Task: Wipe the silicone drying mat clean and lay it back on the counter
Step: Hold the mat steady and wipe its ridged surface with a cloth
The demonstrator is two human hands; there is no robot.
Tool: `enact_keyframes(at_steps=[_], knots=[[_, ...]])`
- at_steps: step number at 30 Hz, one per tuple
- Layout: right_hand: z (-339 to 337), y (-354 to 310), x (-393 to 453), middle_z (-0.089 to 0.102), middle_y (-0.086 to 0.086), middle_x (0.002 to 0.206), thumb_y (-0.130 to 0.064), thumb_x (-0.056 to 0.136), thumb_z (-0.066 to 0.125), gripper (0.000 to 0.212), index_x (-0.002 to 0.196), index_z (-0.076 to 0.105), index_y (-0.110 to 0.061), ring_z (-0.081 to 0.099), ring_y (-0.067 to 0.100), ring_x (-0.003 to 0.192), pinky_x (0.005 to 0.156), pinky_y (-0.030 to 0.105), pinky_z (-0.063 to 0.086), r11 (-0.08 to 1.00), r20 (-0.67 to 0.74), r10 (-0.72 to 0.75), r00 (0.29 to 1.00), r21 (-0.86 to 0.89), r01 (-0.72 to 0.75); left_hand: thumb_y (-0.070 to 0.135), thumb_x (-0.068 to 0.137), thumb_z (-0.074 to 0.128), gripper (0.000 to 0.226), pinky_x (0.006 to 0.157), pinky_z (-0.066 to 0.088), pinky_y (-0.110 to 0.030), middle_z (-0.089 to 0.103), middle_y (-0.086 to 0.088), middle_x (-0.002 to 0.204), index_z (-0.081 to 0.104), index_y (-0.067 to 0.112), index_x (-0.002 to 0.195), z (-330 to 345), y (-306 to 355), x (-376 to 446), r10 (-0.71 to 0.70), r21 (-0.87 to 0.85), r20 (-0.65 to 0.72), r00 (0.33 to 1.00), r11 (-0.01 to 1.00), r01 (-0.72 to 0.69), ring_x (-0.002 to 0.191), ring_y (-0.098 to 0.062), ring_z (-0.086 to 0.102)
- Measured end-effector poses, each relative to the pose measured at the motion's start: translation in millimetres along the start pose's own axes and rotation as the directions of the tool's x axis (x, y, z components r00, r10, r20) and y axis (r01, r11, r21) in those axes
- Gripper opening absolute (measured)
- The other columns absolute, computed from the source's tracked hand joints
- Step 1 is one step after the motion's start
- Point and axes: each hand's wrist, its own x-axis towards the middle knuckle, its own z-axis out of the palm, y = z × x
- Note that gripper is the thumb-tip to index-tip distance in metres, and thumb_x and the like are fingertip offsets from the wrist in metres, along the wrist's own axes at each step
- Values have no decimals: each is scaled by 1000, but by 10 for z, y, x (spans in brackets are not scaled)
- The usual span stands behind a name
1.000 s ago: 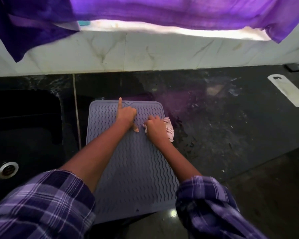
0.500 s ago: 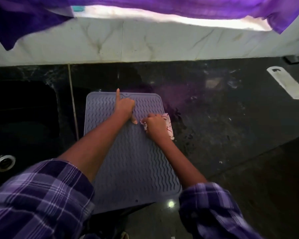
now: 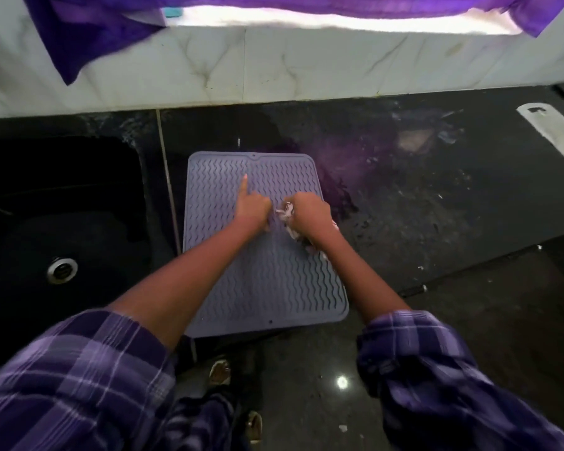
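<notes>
the mat (image 3: 267, 288) lies flat on the dark bench (image 3: 420, 206), in the middle of the frame. its long side runs from the top of the frame down toward the bottom. its near edge hangs a bit past the front edge of the bench. the sink (image 3: 62, 239) is at the left of the frame, just beside the mat.

both hands are on the upper half of the mat, close to each other. the left hand (image 3: 253, 208) presses on the mat near its middle line. one finger points straight up the frame and the other fingers are curled in. it holds nothing; it looks like it keeps the mat from sliding.

the right hand (image 3: 310, 216) is closed tight around a bunched-up cloth (image 3: 287, 213). the cloth is pale with a small pattern, and bits of it stick out on the left side of the fist and under the wrist. it touches the mat near the mat's right edge.

most of the mat that is not under the hands lies below them in the frame, toward the near edge. so i think the next wipe should pull the cloth down the long way. the right hand is the one with the cloth, so it should do the wiping.

the bench to the right of the mat looks wet and speckled.
</notes>
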Motion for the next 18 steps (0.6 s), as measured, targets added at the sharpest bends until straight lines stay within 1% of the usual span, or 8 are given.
enact_keyframes(at_steps=[3,5,7,9,12,15,16,18], knots=[[339,-82,-199,63,11,123,-22,94,49,30,120,63,-14,57,29,115,98,37,41,987,-14,-58,998,-152,56,38,87,62,42,119,-9,-49,60,-5,130,61,17,124,160,65,-255,-19,-47,5,1000,999,20,133,-20,46],[569,-22,-484,61,8,123,-20,94,48,29,119,63,-15,55,26,117,105,38,34,981,-21,-97,995,-171,92,34,89,60,44,119,-9,-49,54,-8,135,56,13,127,245,78,-317,-23,-66,-50,998,998,20,133,-21,45],[728,76,-916,56,5,126,-20,94,49,30,121,61,-18,49,26,120,108,39,30,971,34,-190,981,-143,193,34,88,61,43,119,-9,-48,55,-8,132,57,12,125,250,75,-328,-30,-91,-41,999,995,26,128,-21,50],[770,140,-1274,56,6,126,-25,90,56,32,120,63,-18,48,27,119,106,38,33,961,133,-250,959,-87,262,36,87,63,42,118,-10,-48,58,-7,128,60,13,122,209,72,-295,-40,-116,-11,999,992,39,124,-20,54],[525,51,-1244,65,12,116,-38,86,61,37,111,66,-10,59,30,110,98,39,43,965,260,-218,941,-87,248,38,85,65,44,118,-10,-49,60,-6,125,61,13,121,149,94,-288,-38,-102,18,999,994,39,123,-20,55],[400,-121,-1038,66,10,116,-28,86,65,31,115,66,-14,61,28,108,91,38,49,960,169,-258,951,-66,272,36,85,66,42,119,-8,-48,62,-6,123,61,14,120,122,104,-290,-44,-101,21,999,994,46,123,-21,55],[433,-157,-1026,63,8,122,-22,86,64,34,119,64,-16,58,28,112,94,39,47,951,130,-281,951,-94,294,36,85,66,42,119,-8,-48,62,-6,122,61,13,120,118,105,-293,-43,-100,13,999,994,44,122,-21,56],[596,-179,-1176,54,10,131,-18,87,61,41,128,58,-15,49,32,120,105,41,37,912,128,-347,929,-185,366,37,86,65,42,119,-7,-48,63,-5,121,60,13,121,129,98,-309,-34,-94,6,999,995,34,122,-22,56]])
